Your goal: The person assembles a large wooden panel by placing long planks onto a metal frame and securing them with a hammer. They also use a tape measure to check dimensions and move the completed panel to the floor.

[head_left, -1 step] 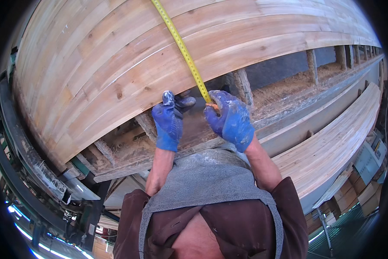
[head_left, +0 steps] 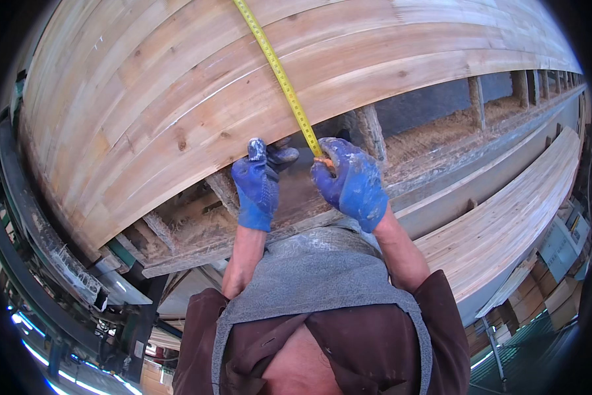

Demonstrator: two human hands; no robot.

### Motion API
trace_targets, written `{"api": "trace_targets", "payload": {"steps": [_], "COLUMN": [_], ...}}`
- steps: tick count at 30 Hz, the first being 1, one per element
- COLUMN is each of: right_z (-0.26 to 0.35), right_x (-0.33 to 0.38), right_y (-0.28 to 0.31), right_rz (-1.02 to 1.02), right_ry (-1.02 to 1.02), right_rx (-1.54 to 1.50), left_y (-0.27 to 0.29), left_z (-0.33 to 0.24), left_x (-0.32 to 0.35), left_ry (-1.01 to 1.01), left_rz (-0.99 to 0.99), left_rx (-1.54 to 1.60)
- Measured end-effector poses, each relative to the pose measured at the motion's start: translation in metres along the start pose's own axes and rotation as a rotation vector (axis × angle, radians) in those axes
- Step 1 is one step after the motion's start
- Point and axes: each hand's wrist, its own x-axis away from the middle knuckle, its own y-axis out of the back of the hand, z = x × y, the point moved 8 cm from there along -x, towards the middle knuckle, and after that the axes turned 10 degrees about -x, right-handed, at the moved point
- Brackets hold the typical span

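While the right hand [head_left: 348,181] pinches the yellow tape measure [head_left: 279,72] taut across the planks [head_left: 177,99], the left hand [head_left: 257,181] curls closed beside it, steadying.

The person is wearing blue coated work gloves on both hands. The left hand [head_left: 256,187] glove is showing a pale, worn patch at one fingertip, and its thumb area is looking darker, almost grey-black. The right hand [head_left: 350,181] glove is showing whitish scuffing and dust across the back and the fingers [head_left: 338,150]. Both gloves are ending at the wrist, leaving the forearms bare. A dark maroon shirt with short sleeves is covering the shoulders, open at the collar. A grey, coarse-textured apron bib is lying over the chest, dusted with pale specks.
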Motion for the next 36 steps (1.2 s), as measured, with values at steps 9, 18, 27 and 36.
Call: {"api": "trace_targets", "payload": {"steps": [9, 18, 27, 36], "right_z": [-0.001, -0.003, 0.001, 0.002], "right_x": [0.001, 0.004, 0.006, 0.008], "right_y": [-0.005, -0.008, -0.006, -0.007], "right_rz": [-0.003, -0.010, -0.047, -0.021], "right_ry": [-0.004, -0.016, 0.004, -0.031], "right_rx": [-0.012, 0.007, 0.028, 0.036], "left_y": [-0.001, -0.002, -0.003, -0.006], "left_z": [-0.003, -0.005, -0.003, -0.011], "left_x": [0.000, 0.001, -0.002, 0.003], "left_ry": [-0.013, -0.025, -0.025, -0.075], "left_rz": [-0.006, -0.055, -0.011, -0.050], "left_rx": [-0.028, 0.013, -0.013, -0.028]}}
